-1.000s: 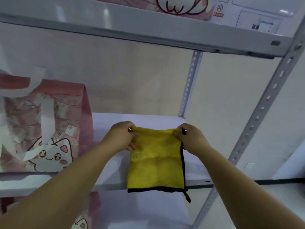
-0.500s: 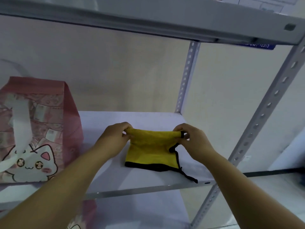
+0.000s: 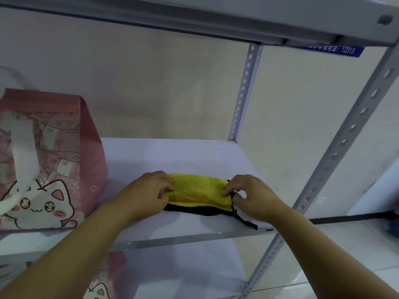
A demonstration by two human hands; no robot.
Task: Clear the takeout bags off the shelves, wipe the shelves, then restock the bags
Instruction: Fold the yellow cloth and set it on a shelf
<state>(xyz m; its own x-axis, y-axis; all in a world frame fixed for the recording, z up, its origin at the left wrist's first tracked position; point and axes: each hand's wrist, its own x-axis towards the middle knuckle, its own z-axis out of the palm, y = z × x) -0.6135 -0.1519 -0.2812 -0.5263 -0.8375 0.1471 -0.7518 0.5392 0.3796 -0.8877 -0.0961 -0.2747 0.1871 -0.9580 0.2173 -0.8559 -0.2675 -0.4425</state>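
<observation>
A yellow cloth (image 3: pixel 198 193) with black trim lies folded on the white middle shelf (image 3: pixel 172 156). My left hand (image 3: pixel 146 193) rests on its left edge, fingers pinching the fold. At the cloth's right edge my right hand (image 3: pixel 252 195) pinches the corner. A black loop of the trim trails toward the shelf's front edge. A pink takeout bag (image 3: pixel 49 160) with a white cat print and white handles stands upright on the same shelf at the left, apart from the cloth.
The upper shelf's (image 3: pixel 216 20) metal beam runs overhead. Perforated grey uprights (image 3: pixel 345 143) stand at the right front and back. Another pink cat bag (image 3: pixel 103 283) shows on the lower shelf. A beige wall is behind; tiled floor lies to the right.
The cloth hung from both hands in front of the shelf a second ago; it now lies folded flat on the shelf with both hands pressing its ends.
</observation>
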